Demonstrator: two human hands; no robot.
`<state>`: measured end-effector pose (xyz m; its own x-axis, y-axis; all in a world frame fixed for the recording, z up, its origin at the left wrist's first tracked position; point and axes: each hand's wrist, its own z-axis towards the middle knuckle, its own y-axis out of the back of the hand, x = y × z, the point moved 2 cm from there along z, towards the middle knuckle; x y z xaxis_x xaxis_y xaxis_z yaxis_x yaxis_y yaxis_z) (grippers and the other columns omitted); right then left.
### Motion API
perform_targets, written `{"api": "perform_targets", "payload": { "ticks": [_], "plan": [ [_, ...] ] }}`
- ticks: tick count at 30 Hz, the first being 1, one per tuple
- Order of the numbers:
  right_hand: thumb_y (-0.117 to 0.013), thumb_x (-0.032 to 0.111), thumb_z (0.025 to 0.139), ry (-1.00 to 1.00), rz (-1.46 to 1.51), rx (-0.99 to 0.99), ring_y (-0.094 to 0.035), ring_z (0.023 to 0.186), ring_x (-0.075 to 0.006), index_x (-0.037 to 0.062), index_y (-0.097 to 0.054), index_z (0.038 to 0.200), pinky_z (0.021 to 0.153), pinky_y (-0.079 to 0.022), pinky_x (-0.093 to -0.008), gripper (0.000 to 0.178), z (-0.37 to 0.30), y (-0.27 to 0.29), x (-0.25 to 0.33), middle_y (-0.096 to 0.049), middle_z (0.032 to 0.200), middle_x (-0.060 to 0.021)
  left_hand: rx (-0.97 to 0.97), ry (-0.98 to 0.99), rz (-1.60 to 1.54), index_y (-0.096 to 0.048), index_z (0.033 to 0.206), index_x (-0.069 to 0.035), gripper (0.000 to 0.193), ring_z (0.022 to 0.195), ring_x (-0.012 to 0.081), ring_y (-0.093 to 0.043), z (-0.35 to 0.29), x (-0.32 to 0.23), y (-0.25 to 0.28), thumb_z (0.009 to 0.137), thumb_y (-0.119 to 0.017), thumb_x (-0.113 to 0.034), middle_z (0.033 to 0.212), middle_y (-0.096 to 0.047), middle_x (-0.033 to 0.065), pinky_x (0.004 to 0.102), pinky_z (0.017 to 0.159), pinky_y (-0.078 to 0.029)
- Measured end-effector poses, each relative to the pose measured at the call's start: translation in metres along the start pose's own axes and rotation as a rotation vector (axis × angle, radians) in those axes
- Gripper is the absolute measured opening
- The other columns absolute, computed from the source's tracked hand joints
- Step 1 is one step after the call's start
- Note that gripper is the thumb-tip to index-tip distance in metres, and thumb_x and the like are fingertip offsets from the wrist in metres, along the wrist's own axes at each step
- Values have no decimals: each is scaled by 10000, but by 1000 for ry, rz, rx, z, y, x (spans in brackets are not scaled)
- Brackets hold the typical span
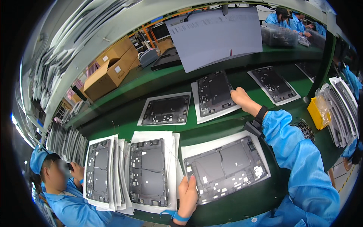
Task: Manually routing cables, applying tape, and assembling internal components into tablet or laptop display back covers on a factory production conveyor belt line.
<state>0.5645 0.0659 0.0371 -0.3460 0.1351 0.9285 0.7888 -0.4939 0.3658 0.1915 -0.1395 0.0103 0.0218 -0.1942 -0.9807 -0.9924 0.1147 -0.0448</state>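
Grey is the near panel (236, 166), flat and thin, lying in front of me on a white sheet (189, 150). My left hand (188, 197) pinches its lower left edge, with the thumb close to the rim; I cannot see all the fingers. My right hand (242, 99) reaches far out and pinches the right side of the dark far panel (213, 94), which is on its own white paper (196, 102). I cannot tell if that one is lifted a little.

I think this step is about having hold of two panels at once, one in each hand. The next move seems to call for a soft, even grip, so that nothing bends and the thin wire (222, 164) on the near one does not snag.

To my right is a yellow bin (314, 115) with clear plastic (322, 104) sticking up out of it. Small shiny bits (305, 130) lie in a heap beside it, too messy to tell apart. At the back left sits a brown box (99, 82). I cannot see what is inside. A clear tub (280, 36) is far off, and its insides are too blurry to name.
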Motion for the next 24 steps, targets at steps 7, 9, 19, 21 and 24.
{"api": "perform_targets", "payload": {
  "ticks": [7,9,19,21,24],
  "plan": [
    [-492,14,1022,-293,765,145,-661,1028,-392,-78,-305,1222,827,-665,-518,289,-38,28,60,-481,1209,-264,-101,-196,217,-666,1045,67,257,818,122,-562,89,-8,-35,1079,-553,-161,883,-688,83,322,737,-481],
    [-525,42,1034,-297,772,156,-658,1031,-392,-86,-301,1219,809,-649,-529,317,-59,57,57,-498,1182,-247,-109,-241,258,-670,987,76,267,773,134,-552,131,-9,-49,1062,-574,-161,820,-673,96,344,715,-478],
    [-574,53,1049,-273,496,363,-639,865,-83,-60,-630,1168,776,-505,-256,173,-236,176,-33,-721,974,-62,-169,-382,382,-730,887,104,256,692,125,-590,328,-36,-65,944,-705,-144,771,-709,92,350,608,-478],
    [-558,61,1064,-306,485,422,-643,834,-87,-55,-601,1205,742,-509,-256,187,-251,187,-44,-726,982,-75,-309,-519,480,-747,987,111,266,758,201,-676,335,-44,-72,922,-718,-145,836,-752,157,383,707,-537],
    [-543,57,1065,-229,310,476,-651,839,-87,-52,-601,1203,732,-515,-278,184,-256,208,-71,-729,956,-83,-373,-779,822,-736,1114,91,312,905,321,-742,315,-63,-80,926,-708,-157,970,-767,231,410,846,-561]
  ]
}}
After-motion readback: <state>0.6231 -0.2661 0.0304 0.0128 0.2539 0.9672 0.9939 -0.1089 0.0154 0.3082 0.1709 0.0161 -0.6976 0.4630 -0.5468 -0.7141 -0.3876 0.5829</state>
